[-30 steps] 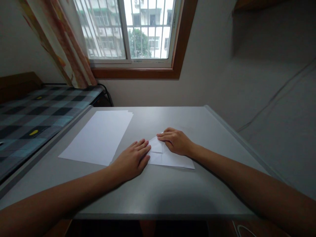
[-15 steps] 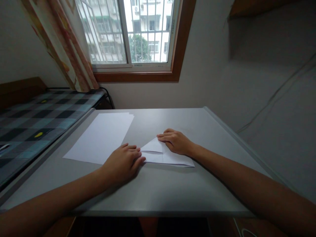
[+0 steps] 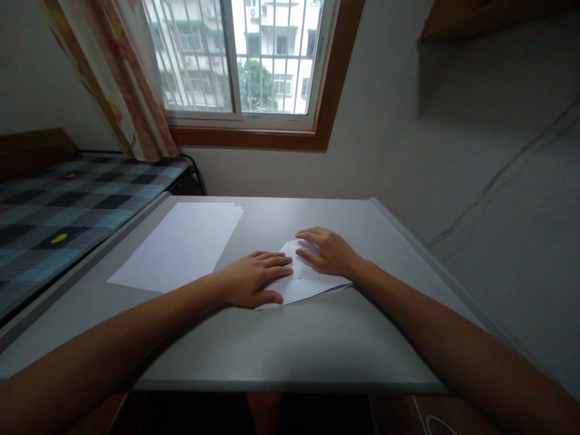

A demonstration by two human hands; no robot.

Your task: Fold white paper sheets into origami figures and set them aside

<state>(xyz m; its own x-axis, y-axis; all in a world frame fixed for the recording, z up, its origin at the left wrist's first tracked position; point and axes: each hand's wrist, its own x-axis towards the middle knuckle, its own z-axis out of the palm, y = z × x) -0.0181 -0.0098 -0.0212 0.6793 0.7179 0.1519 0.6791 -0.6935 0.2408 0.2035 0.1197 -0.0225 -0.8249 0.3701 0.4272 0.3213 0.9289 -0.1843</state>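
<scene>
We are working at a white paper (image 3: 312,287) that is lying partly folded on the table (image 3: 317,344), in front of us. Our left hand (image 3: 256,279) is lying spread across its left part, gripping nothing. Our right hand (image 3: 327,249) is resting at its upper right, thumb and fingers parted; we cannot tell whether it is pressing. Some folding is already showing, but the layers are gaping along the near right edge, so flattening seems left. The sheets (image 3: 181,244) beyond our left arm are lying flat, unfolded.
</scene>
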